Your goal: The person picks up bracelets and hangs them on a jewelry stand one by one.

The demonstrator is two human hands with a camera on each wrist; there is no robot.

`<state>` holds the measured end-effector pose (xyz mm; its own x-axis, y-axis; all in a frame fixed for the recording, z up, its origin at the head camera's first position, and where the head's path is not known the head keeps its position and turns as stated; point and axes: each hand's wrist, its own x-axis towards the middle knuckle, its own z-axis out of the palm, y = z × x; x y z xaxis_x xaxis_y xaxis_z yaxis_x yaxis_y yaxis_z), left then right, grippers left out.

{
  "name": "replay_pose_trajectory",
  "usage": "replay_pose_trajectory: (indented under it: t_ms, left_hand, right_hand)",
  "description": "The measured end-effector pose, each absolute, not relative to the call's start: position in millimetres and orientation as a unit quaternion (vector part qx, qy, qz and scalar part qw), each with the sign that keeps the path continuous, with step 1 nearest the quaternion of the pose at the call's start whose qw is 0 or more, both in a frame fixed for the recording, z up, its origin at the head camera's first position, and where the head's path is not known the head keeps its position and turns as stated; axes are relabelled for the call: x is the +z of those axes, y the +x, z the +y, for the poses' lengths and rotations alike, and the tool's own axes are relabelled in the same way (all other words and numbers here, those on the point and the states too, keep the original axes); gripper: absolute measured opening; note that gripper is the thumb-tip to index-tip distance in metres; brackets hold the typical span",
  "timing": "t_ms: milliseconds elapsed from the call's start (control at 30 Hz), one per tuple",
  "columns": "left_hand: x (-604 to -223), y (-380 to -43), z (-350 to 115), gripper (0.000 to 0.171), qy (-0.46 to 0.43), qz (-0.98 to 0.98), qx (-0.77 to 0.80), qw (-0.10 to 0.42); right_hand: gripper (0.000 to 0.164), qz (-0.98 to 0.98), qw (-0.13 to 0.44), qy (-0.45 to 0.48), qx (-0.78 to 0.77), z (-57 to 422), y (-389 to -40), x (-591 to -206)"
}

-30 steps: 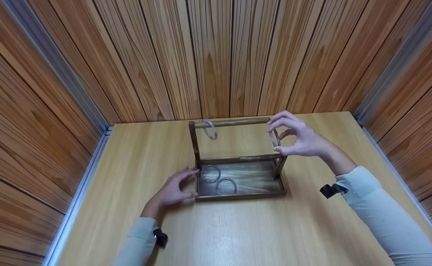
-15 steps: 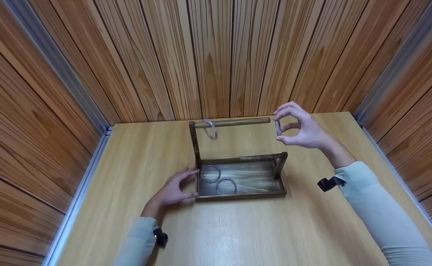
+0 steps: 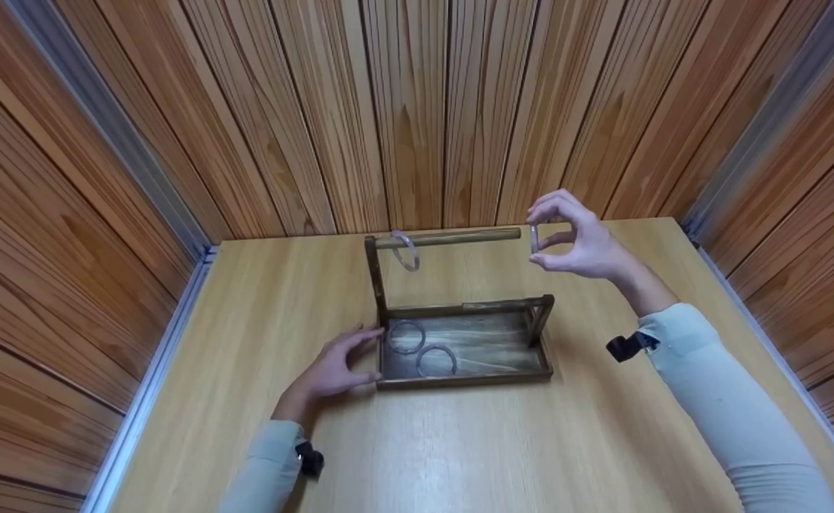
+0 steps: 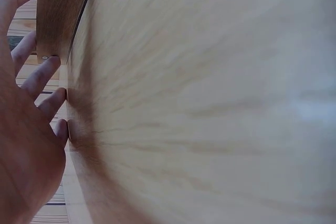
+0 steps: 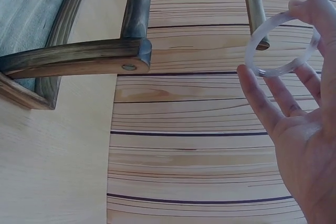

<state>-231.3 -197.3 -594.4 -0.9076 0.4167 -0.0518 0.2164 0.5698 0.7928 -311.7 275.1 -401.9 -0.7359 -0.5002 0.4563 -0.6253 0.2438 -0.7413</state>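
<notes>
Right hand (image 3: 581, 242): pinches a pale ring (image 3: 534, 241) between thumb and fingertips, thumb below, the ring held upright and almost edge-on to the head view. Left hand (image 3: 335, 363): thumb and fingers spread, their tips resting at the left end of a dark wooden tray (image 3: 467, 383) without curling round it. The pale ring is just beside the free end of the upper bar (image 3: 470, 236), apart from it and not threaded; in the right wrist view the bar's tip appears within the ring's outline. A hanging ring (image 3: 413, 253) encircles the same bar near the tall left post (image 3: 376, 274). The rear ring (image 3: 408, 352) and the front ring (image 3: 436, 346) lie flat in the left part of the tray; whether they touch cannot be told. Stage, as judged from this layout: one ring is hung, one is at the bar's end but not yet on it, and two are left in the tray, so the threading seems at an early point. A shorter right post (image 3: 542, 320) carries a lower bar (image 3: 506, 303). Beyond these lie the light wooden table (image 3: 445, 449) and the plank wall (image 3: 410, 107)
</notes>
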Motion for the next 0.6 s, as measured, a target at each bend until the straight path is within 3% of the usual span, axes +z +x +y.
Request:
replay_pose_trajectory:
  t_ms: [600]
  left_hand:
    - [-594.2,-233.2,-195.8,0.083,0.178,0.877,0.431,0.115]
  right_hand:
    - [0.055,-0.776,0.05,0.362,0.514,258.9,-324.6,-400.3]
